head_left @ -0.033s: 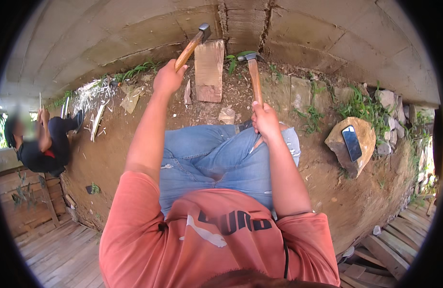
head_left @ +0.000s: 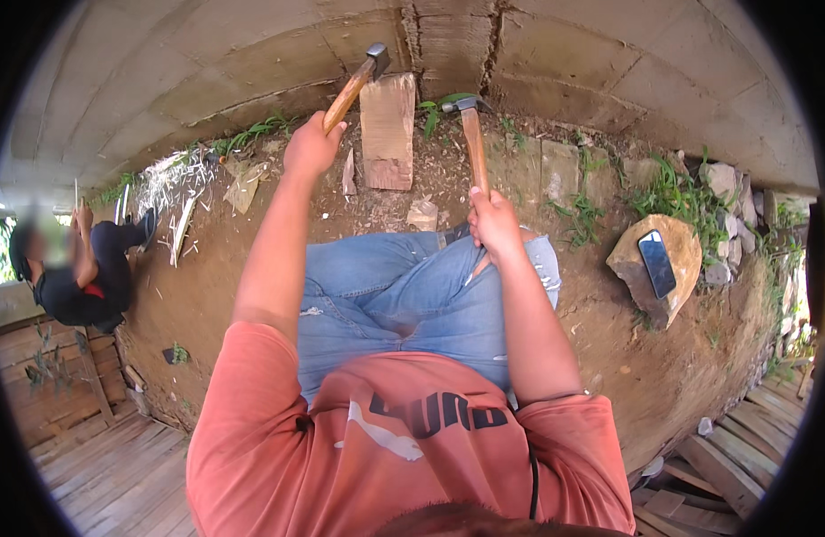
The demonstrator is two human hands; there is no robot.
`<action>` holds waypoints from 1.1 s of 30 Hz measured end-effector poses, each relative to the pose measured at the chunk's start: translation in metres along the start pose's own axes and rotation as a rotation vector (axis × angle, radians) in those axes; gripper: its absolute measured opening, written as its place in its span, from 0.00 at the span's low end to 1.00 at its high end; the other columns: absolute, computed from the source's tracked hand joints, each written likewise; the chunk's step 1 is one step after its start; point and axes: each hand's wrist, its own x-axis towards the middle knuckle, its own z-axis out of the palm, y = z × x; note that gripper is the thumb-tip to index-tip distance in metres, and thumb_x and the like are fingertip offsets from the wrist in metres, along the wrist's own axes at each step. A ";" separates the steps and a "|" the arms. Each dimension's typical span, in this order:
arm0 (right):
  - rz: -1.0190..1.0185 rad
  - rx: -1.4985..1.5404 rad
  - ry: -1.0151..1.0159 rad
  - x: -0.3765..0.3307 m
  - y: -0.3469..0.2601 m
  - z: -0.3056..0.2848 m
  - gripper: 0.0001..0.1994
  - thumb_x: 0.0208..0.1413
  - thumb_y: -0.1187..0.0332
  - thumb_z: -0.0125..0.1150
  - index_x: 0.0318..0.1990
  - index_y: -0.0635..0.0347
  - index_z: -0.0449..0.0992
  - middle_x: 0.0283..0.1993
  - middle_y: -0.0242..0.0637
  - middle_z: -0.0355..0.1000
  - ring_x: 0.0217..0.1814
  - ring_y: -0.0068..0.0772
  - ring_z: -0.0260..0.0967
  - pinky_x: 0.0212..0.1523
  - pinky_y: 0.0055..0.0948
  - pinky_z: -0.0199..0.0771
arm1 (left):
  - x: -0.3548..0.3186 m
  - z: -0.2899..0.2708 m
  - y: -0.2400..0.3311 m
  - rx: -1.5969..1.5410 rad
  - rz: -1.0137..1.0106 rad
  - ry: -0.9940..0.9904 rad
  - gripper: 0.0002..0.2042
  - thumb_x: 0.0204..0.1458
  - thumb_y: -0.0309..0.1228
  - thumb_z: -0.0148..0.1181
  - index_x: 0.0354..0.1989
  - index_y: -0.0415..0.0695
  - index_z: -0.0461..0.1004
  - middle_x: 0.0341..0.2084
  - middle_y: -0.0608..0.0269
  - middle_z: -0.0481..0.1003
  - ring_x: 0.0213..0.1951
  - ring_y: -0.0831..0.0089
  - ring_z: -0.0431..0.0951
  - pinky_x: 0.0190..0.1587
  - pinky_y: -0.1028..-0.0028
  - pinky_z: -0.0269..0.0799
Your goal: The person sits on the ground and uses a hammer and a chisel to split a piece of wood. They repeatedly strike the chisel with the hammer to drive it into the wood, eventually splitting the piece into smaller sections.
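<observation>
My left hand (head_left: 310, 146) is closed round the wooden handle of a hatchet (head_left: 348, 97). Its blocky metal head is at the far end of an upright piece of wood (head_left: 388, 125) by the wall; whether the edge bites into the wood I cannot tell. On the right, my right hand (head_left: 495, 224) grips the lower handle of a claw hammer (head_left: 474, 143) above my right knee. The hammer's head points away from me, to the right of the wood and apart from it.
A phone (head_left: 656, 264) lies on a large stone (head_left: 634, 259) to the right. Beyond the wood rises a block wall (head_left: 574, 54). At the left, another person (head_left: 77, 268) sits near pale shavings (head_left: 171, 179). Planks (head_left: 735, 461) lie at the lower right.
</observation>
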 end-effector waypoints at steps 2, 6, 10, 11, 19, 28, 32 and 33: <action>-0.008 0.022 0.008 0.005 0.000 -0.001 0.15 0.76 0.54 0.54 0.41 0.56 0.68 0.21 0.25 0.62 0.15 0.19 0.56 0.14 0.27 0.55 | 0.005 0.000 0.001 -0.001 0.048 -0.017 0.20 0.66 0.49 0.61 0.52 0.44 0.77 0.45 0.40 0.83 0.50 0.40 0.82 0.52 0.48 0.77; 0.003 0.036 0.002 0.006 0.000 -0.002 0.15 0.76 0.54 0.54 0.41 0.56 0.68 0.21 0.25 0.62 0.15 0.19 0.55 0.14 0.27 0.55 | 0.013 -0.009 0.011 0.036 0.090 -0.082 0.21 0.66 0.48 0.61 0.52 0.39 0.76 0.45 0.37 0.82 0.51 0.39 0.81 0.54 0.48 0.76; 0.022 0.034 -0.030 0.002 -0.002 -0.003 0.16 0.76 0.54 0.55 0.42 0.57 0.69 0.22 0.26 0.63 0.15 0.20 0.57 0.14 0.28 0.56 | 0.016 -0.023 0.020 0.063 0.106 -0.134 0.23 0.65 0.47 0.62 0.53 0.37 0.76 0.45 0.36 0.82 0.52 0.39 0.81 0.55 0.50 0.76; 0.015 0.034 -0.032 0.004 -0.001 -0.003 0.16 0.75 0.54 0.56 0.42 0.58 0.70 0.22 0.28 0.64 0.16 0.21 0.59 0.14 0.29 0.58 | 0.019 -0.025 0.017 0.056 0.119 -0.139 0.23 0.65 0.47 0.62 0.53 0.36 0.76 0.46 0.36 0.82 0.52 0.39 0.81 0.55 0.50 0.76; -0.018 -0.006 -0.027 0.009 0.007 -0.005 0.16 0.74 0.54 0.57 0.44 0.61 0.72 0.24 0.31 0.67 0.16 0.24 0.62 0.14 0.31 0.62 | -0.005 -0.045 0.005 -0.016 0.065 -0.214 0.22 0.65 0.45 0.62 0.55 0.36 0.76 0.44 0.37 0.83 0.51 0.40 0.82 0.55 0.52 0.76; -0.251 -0.411 0.078 0.006 0.015 0.001 0.20 0.73 0.54 0.57 0.42 0.67 0.76 0.29 0.49 0.77 0.32 0.49 0.78 0.37 0.49 0.76 | -0.104 -0.066 0.004 -0.036 0.024 -0.116 0.19 0.65 0.42 0.63 0.53 0.37 0.75 0.40 0.37 0.83 0.45 0.39 0.83 0.49 0.50 0.77; -0.459 -0.578 0.154 -0.011 0.005 0.009 0.20 0.72 0.53 0.56 0.42 0.66 0.77 0.35 0.58 0.79 0.41 0.65 0.78 0.45 0.55 0.75 | -0.144 -0.068 0.000 -0.091 -0.005 -0.087 0.19 0.65 0.42 0.63 0.51 0.37 0.75 0.39 0.35 0.82 0.45 0.37 0.83 0.48 0.48 0.77; -0.509 -0.598 0.177 -0.015 0.004 0.011 0.20 0.72 0.53 0.56 0.43 0.66 0.76 0.36 0.59 0.79 0.43 0.68 0.78 0.45 0.56 0.75 | -0.151 -0.068 -0.002 -0.097 -0.010 -0.088 0.18 0.65 0.42 0.63 0.50 0.37 0.75 0.39 0.36 0.82 0.45 0.37 0.83 0.48 0.48 0.77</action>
